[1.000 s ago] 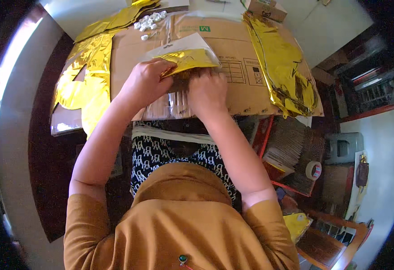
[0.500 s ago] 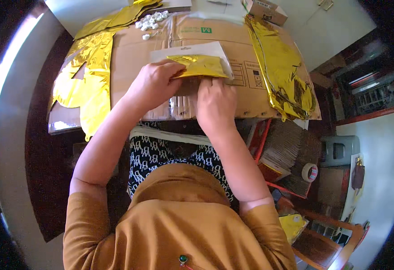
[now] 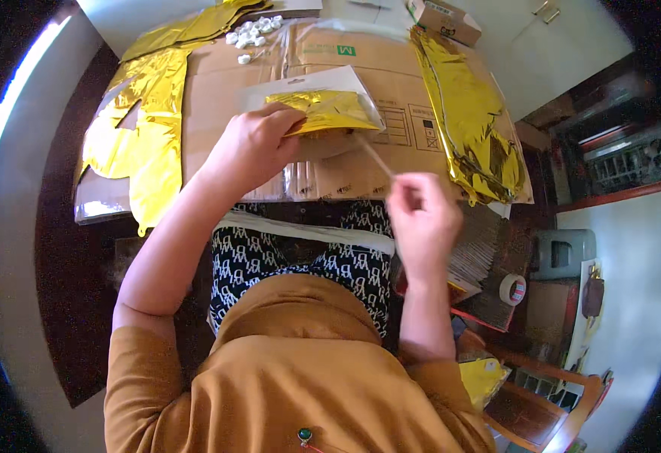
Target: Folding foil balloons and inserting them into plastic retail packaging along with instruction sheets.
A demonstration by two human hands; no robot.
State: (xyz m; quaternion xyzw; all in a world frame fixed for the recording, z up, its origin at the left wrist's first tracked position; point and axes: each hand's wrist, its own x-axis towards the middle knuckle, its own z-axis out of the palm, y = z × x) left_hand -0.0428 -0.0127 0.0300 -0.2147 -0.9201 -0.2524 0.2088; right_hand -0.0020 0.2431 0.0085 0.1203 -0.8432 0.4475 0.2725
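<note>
My left hand is closed on the left edge of a flat packet with a white card back. Folded gold foil fills the front of this packet, whose lower edge tilts up off the cardboard. My right hand pinches the end of a thin pale strip. This strip stretches taut and slanting from the packet's lower right edge to my fingers, blurred by motion. Beneath both hands lies a brown cardboard sheet under clear plastic.
Gold foil sheets lie at the left, and more folded gold foil at the right. Several small white pieces sit at the back, near a small carton. Right of my lap are stacked cards and a tape roll.
My right hand has moved from the packet's lower edge down and to the right, drawing out the thin strip. My left hand still holds the packet, which has shifted slightly left.
</note>
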